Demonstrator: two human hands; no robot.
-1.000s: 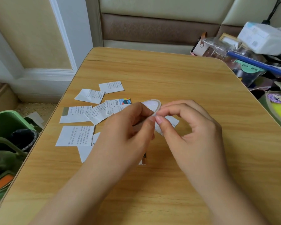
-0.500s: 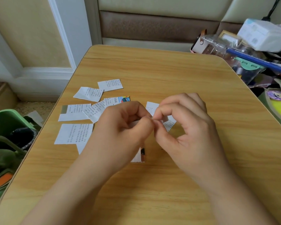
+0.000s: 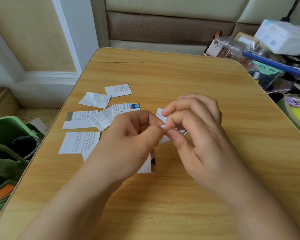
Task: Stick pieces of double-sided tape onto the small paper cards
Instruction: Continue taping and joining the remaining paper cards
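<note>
Several small printed paper cards (image 3: 84,119) lie on the left half of the wooden table (image 3: 171,75). My left hand (image 3: 128,142) and my right hand (image 3: 196,134) meet fingertip to fingertip above the table's middle. Between them a small white strip of tape (image 3: 163,126) is pinched by both hands. The left hand's fingers are curled; the tape roll is hidden inside it. Another card (image 3: 146,166) lies partly under my left hand, and one more (image 3: 160,113) peeks out behind my right fingers.
A green bin (image 3: 9,134) with a dark liner stands on the floor left of the table. Cluttered boxes, a clear plastic container (image 3: 232,47) and a blue rod (image 3: 274,64) crowd the right side. A padded bench back runs behind the table.
The white tape roll, visible between the fingertips a second ago, has disappeared into my left hand. Both hands have shifted slightly and now pinch a short white strip between them.
</note>
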